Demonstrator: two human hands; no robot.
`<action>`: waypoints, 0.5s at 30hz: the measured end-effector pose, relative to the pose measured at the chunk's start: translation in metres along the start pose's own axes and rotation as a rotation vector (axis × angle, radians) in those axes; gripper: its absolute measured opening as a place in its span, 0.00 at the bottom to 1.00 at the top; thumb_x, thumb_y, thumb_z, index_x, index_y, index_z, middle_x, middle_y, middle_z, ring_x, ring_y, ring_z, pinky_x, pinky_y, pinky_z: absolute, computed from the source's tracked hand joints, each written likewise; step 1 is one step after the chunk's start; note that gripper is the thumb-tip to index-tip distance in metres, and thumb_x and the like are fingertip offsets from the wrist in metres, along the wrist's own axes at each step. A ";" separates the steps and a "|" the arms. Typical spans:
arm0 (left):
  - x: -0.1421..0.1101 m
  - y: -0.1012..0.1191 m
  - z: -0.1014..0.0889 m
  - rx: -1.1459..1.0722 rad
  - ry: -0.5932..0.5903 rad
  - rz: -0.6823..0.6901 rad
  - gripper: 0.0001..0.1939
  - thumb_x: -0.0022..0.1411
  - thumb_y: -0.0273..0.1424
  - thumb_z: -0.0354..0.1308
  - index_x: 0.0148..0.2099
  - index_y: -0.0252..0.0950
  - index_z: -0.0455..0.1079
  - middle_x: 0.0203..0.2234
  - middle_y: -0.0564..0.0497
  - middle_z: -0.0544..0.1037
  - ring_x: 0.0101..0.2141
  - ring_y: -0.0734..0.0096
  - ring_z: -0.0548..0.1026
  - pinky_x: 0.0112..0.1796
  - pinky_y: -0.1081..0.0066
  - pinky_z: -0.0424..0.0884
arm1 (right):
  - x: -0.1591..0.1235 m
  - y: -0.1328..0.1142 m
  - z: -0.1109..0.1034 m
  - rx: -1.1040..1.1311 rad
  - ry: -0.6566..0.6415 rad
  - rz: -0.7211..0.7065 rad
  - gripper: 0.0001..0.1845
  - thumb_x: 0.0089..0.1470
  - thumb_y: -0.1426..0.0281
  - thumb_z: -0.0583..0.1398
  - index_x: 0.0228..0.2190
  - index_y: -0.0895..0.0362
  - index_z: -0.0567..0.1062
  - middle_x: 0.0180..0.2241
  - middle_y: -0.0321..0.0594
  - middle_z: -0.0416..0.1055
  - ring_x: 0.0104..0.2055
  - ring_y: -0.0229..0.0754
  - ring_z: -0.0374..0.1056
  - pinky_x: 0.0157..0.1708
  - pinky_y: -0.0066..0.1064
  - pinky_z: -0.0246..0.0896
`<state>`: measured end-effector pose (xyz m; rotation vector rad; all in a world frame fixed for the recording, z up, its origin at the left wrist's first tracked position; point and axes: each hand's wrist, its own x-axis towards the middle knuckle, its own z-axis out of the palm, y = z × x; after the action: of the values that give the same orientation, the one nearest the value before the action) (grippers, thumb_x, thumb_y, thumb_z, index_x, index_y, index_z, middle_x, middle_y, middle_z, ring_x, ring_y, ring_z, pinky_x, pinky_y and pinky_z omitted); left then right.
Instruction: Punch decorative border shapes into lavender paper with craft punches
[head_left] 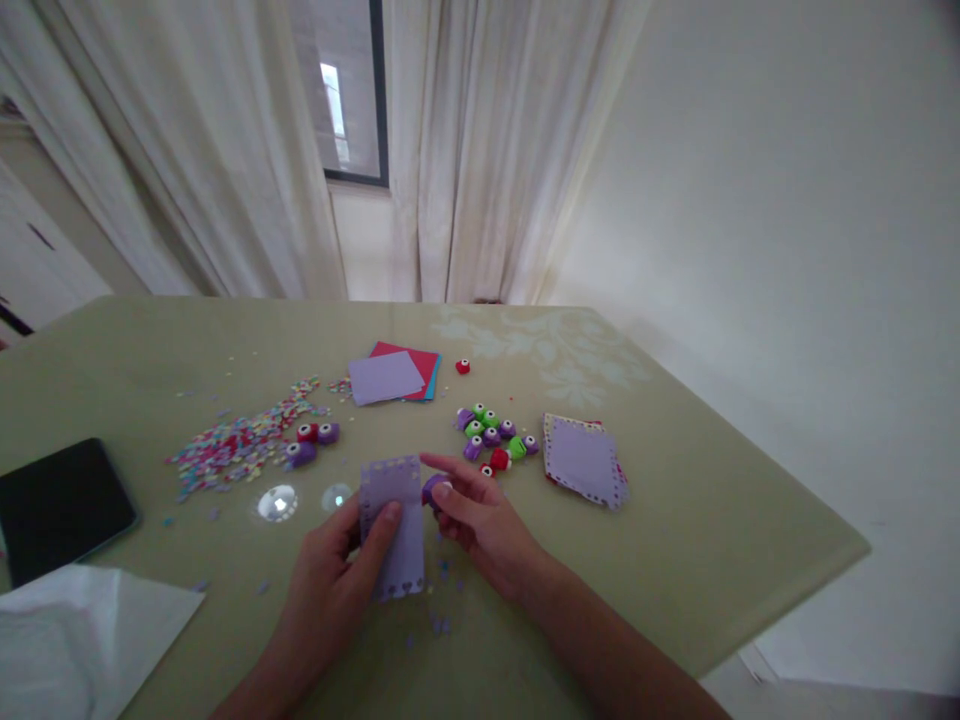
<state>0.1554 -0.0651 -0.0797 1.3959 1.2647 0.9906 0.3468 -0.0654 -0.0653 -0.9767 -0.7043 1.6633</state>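
My left hand (337, 565) grips a lavender card (401, 545) by its left side, thumb on the front face. Small punched shapes run along the card's top, left and bottom edges. At the card's right edge, my right hand (487, 520) is closed around a small purple craft punch (433, 490) with a white eye-like spot, partly hidden by the fingers. Whether the punch's mouth sits over the card edge I cannot tell. Just beyond the right hand lie several purple, green and red craft punches (491, 436). Loose purple cut-outs (441, 625) are scattered on the table below the card.
A heap of coloured confetti (240, 445) lies to the left, with a few punches (301, 454) beside it. Uncut cards (384, 378) are stacked at the back, punched cards (581, 460) at the right. A black tablet (64, 505) and white paper (90, 630) occupy the left front of the table.
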 end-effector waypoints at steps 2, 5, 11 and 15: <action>0.000 0.001 0.000 0.016 -0.007 0.014 0.20 0.69 0.50 0.62 0.41 0.38 0.79 0.24 0.53 0.80 0.23 0.68 0.73 0.21 0.74 0.68 | 0.000 0.000 0.000 0.003 -0.008 -0.020 0.30 0.44 0.60 0.80 0.50 0.51 0.85 0.35 0.35 0.77 0.30 0.36 0.63 0.30 0.28 0.52; 0.000 0.001 0.000 0.020 -0.012 0.021 0.20 0.69 0.50 0.62 0.44 0.38 0.80 0.25 0.53 0.81 0.23 0.67 0.74 0.22 0.74 0.69 | 0.001 -0.001 -0.001 -0.007 -0.011 -0.047 0.23 0.41 0.62 0.81 0.38 0.56 0.86 0.33 0.36 0.77 0.32 0.36 0.64 0.32 0.29 0.54; -0.002 0.003 0.001 0.059 -0.027 0.062 0.19 0.70 0.49 0.62 0.42 0.38 0.80 0.25 0.53 0.81 0.25 0.66 0.74 0.24 0.74 0.69 | -0.001 -0.002 0.000 -0.007 -0.026 -0.044 0.23 0.39 0.61 0.82 0.35 0.57 0.85 0.30 0.33 0.75 0.31 0.36 0.63 0.34 0.28 0.56; -0.002 0.005 0.000 0.063 -0.036 0.070 0.19 0.70 0.49 0.62 0.42 0.38 0.81 0.25 0.52 0.81 0.25 0.65 0.74 0.24 0.73 0.68 | -0.003 -0.006 -0.002 -0.051 -0.027 -0.029 0.24 0.37 0.62 0.83 0.35 0.56 0.85 0.33 0.35 0.77 0.34 0.39 0.68 0.39 0.31 0.62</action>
<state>0.1562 -0.0670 -0.0751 1.5092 1.2377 0.9758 0.3514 -0.0670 -0.0607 -0.9775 -0.7785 1.6430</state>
